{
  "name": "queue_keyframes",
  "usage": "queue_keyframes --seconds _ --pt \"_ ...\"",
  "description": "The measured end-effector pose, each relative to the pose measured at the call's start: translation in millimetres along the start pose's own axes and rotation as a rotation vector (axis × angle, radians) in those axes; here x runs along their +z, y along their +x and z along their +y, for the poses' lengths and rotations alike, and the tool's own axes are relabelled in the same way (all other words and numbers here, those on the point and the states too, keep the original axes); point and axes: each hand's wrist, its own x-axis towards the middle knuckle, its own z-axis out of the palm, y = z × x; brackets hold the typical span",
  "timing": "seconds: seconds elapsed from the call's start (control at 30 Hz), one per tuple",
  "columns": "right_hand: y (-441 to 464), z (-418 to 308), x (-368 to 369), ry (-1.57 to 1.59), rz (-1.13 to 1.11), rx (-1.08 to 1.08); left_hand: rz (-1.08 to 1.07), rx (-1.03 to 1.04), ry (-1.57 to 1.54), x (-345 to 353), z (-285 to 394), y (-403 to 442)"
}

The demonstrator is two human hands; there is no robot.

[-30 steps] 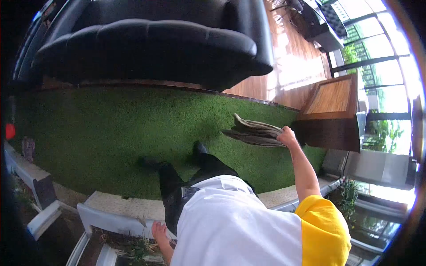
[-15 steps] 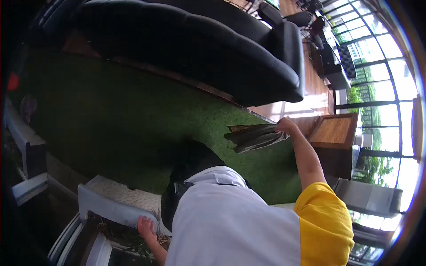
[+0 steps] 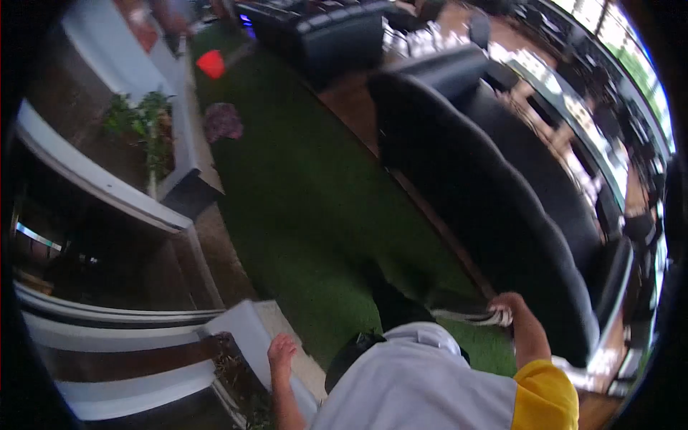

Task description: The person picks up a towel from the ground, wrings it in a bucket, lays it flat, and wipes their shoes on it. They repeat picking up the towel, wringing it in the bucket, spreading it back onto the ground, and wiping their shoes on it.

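Right hand point(image 3: 507, 308) is clamped on one end of a folded cloth point(image 3: 473, 317), fingers wrapped round it; cloth is near right, sticking out leftward from the fist over green turf point(image 3: 301, 215), light and dark bands visible, smeared by blur; left hand point(image 3: 282, 349) is near left, fingers apart and loosely curled, nothing visible in them; it sits in front of the near planter point(image 3: 247, 322) in this view, contact or gap cannot tell; containers: near planter has a white wall and holds thin, dry-looking plants point(image 3: 233, 365), partly in shadow; far planter point(image 3: 186, 136), left side, also pale-walled, holds leafy green plants point(image 3: 150, 118), bushy on top; beyond it on the turf, far left, is a bright red object point(image 3: 210, 64), too blurred to tell if it is a container; a purplish bundle point(image 3: 223, 122) lies nearer than that, just beside the far planter's wall; right side: long black sofa point(image 3: 473, 179) runs along the turf edge, back toward the person; second black sofa point(image 3: 340, 36) is farther off, strip of wood floor point(image 3: 351, 104) between the two; far right, past the long sofa, a pale-topped table point(image 3: 537, 74) with items on it, too blurred to name; writing: a small blue-lit spot point(image 3: 246, 25) far off, cannot tell if it is lettering; white shirt point(image 3: 408, 380) with yellow sleeve point(image 3: 548, 394) fills the near middle, fabric plain where visible.
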Motion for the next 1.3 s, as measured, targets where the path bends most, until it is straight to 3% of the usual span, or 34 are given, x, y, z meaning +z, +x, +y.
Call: queue_keyframes --seconds 0.13,0.2,0.3,0.4,0.43,0.47,0.5,0.53,0.63,0.73,0.8,0.9,0.93,0.97,1.1,1.17,1.23,1.27,1.3 --pt "22.4 -111.6 -107.5 -0.122 0.097 -0.249 0.172 0.028 -0.086 40.6 58.0 32.7" --pt "43.0 -181.5 -151.9 0.261 0.05 -0.005 0.169 0.048 -0.172 58.4 90.1 50.8" --pt "-30.3 -328.2 -223.1 0.461 0.053 -0.076 0.129 0.073 -0.247 80.2 127.2 88.8" --pt "-68.0 -457.7 -298.5 -0.114 0.3 -0.184 0.055 0.048 -0.309 129.3 184.8 152.4" --pt "-38.0 -478.2 -323.1 0.134 0.211 -0.316 0.003 0.018 -0.318 148.9 208.9 177.2" --pt "-24.1 -507.8 -351.2 0.118 0.228 -0.353 -0.064 0.006 -0.322 170.5 229.1 202.2" --pt "0.0 -530.9 -376.8 0.433 0.119 -0.613 -0.136 -0.007 -0.326 191.2 248.5 230.2" --pt "-87.4 -595.0 -401.4 0.139 0.169 -0.43 -0.197 -0.061 -0.348 212.6 270.4 262.5" --pt "-99.6 -678.3 -486.8 0.05 0.372 -0.87 -0.441 -0.234 -0.388 260.3 301.9 374.1" --pt "-188.0 -742.0 -569.6 0.186 0.398 -0.893 -0.482 -0.45 -0.492 316.0 337.5 461.1" --pt "-275.2 -780.6 -598.4 0.057 0.615 -0.892 -0.48 -0.502 -0.616 347.0 366.5 513.2" --pt "-356.1 -814.2 -635.2 -0.002 0.755 -1.148 -0.442 -0.516 -0.965 382.2 446.0 566.6" --pt "-394.0 -827.7 -631.3 -0.011 0.766 -1.113 -0.441 -0.507 -1.095 386.2 480.0 587.0" --pt "-420.0 -840.2 -623.4 0.049 0.873 -1.059 -0.474 -0.439 -1.26 388.5 509.4 611.5" --pt "-399.6 -849.8 -683.0 0.366 0.841 -1.215 -0.555 -0.16 -1.666 367.6 631.5 737.4" --pt "-381.2 -874.2 -703.6 0.471 0.79 -1.277 -0.676 0.113 -1.594 361.7 675.4 808.2" --pt "-353.2 -898.7 -733.9 0.452 0.775 -1.218 -0.781 0.5 -1.309 357.0 721.4 830.0" --pt "-339.9 -919.6 -744.9 0.439 0.85 -1.148 -0.751 0.465 -1.293 356.8 724.5 859.4" --pt "-316.2 -927.1 -775.6 0.332 0.773 -1.122 -0.713 0.433 -1.28 356.3 722.7 891.6"
